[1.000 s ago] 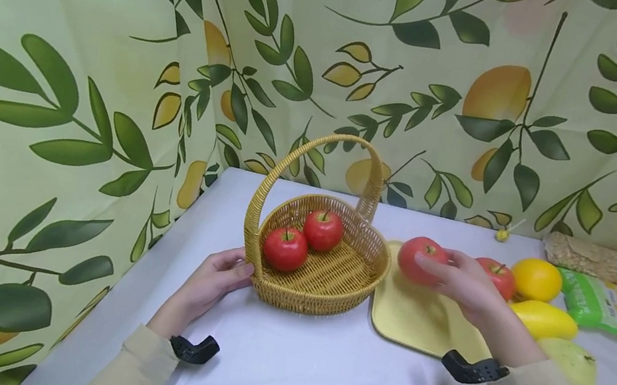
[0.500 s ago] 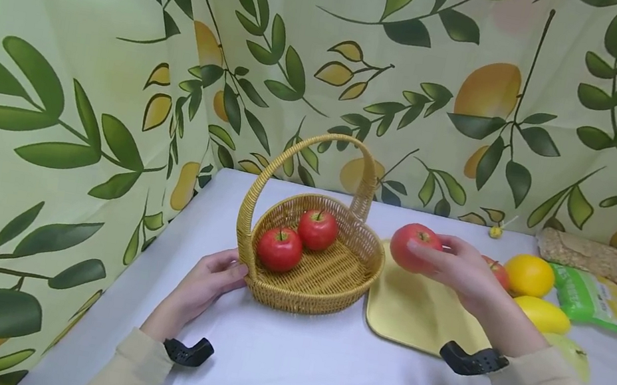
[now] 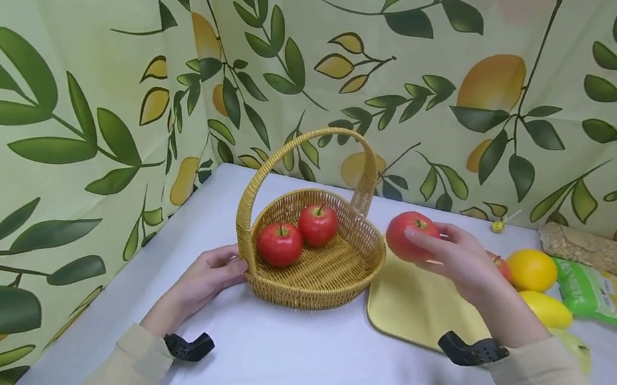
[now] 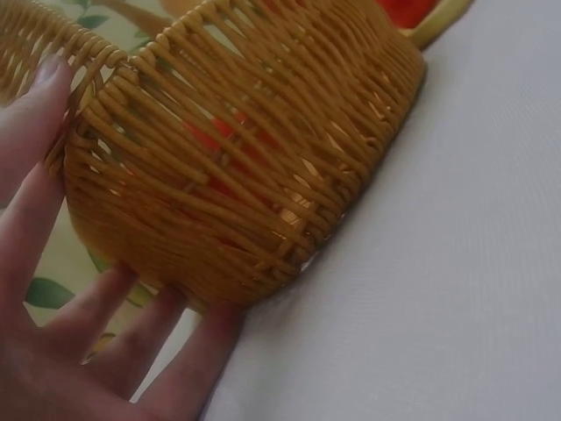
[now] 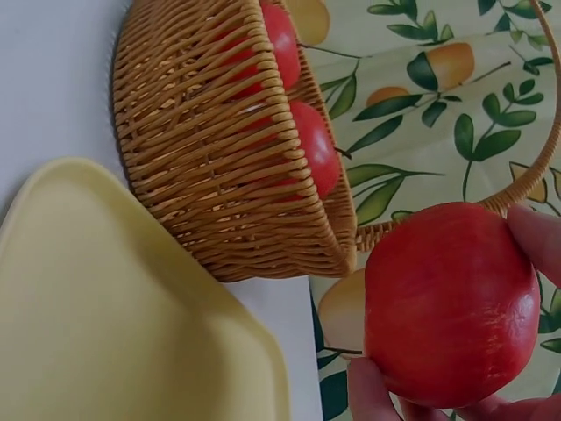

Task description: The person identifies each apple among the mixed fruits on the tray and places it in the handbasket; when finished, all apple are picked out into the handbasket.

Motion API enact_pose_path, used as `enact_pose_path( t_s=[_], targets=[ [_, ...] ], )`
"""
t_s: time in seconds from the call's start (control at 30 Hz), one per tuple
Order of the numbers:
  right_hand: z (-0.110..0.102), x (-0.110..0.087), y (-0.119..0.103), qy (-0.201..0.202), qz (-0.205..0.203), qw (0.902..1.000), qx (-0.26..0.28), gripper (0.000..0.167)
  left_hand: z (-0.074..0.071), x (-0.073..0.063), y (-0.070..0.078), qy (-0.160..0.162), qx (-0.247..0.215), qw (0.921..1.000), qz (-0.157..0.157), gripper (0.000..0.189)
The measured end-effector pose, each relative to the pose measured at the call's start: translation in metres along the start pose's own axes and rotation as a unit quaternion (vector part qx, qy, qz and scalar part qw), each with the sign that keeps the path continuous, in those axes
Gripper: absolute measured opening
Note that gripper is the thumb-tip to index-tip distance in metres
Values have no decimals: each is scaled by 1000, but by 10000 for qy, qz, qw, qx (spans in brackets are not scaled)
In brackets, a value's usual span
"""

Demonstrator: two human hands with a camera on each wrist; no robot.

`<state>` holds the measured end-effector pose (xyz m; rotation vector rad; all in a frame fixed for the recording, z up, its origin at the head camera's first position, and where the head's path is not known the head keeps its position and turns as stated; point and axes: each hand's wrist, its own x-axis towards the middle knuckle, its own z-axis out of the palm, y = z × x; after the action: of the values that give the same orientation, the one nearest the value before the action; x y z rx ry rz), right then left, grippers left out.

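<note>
A wicker basket (image 3: pixel 298 295) with a tall arched handle stands on the white table; inside it two red apples (image 3: pixel 280 244) lie side by side at the left. My left hand (image 3: pixel 212 275) holds the basket's left side near the foot of the handle. In the left wrist view its thumb is at the rim and the other fingers (image 4: pixel 197 351) lie against the lower wall. My right hand (image 3: pixel 464 261) grips another red apple (image 3: pixel 410 236) in the air, over the far left corner of the yellow tray (image 3: pixel 418 304) and just right of the basket.
Right of the tray are an orange (image 3: pixel 531 270), a yellow mango-like fruit (image 3: pixel 547 310), a pale green fruit (image 3: pixel 577 349) and an apple (image 3: pixel 501 267) partly behind my right arm. Further right lie a green food packet (image 3: pixel 613 295) and a brown bag (image 3: pixel 601 254). Patterned cloth (image 3: pixel 413 68) hangs behind.
My right hand has raised the apple and carried it slightly left, toward the basket. My left hand keeps its hold on the basket. The head view has shifted a little.
</note>
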<state>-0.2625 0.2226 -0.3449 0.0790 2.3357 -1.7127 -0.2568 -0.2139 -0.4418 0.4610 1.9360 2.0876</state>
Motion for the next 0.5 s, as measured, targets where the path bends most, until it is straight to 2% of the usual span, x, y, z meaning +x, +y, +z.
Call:
enact_pose_path(
  t_s=[0.17,0.5],
  targets=[
    [3,2,-6,-119,-78,9999,-60,96,0,-1,-2,-10,-77,10000,43,47],
    [14,4,-18,-95,-284,9993,-233,94,-1,0,-2,-54,-47,9999,89,48]
  ],
)
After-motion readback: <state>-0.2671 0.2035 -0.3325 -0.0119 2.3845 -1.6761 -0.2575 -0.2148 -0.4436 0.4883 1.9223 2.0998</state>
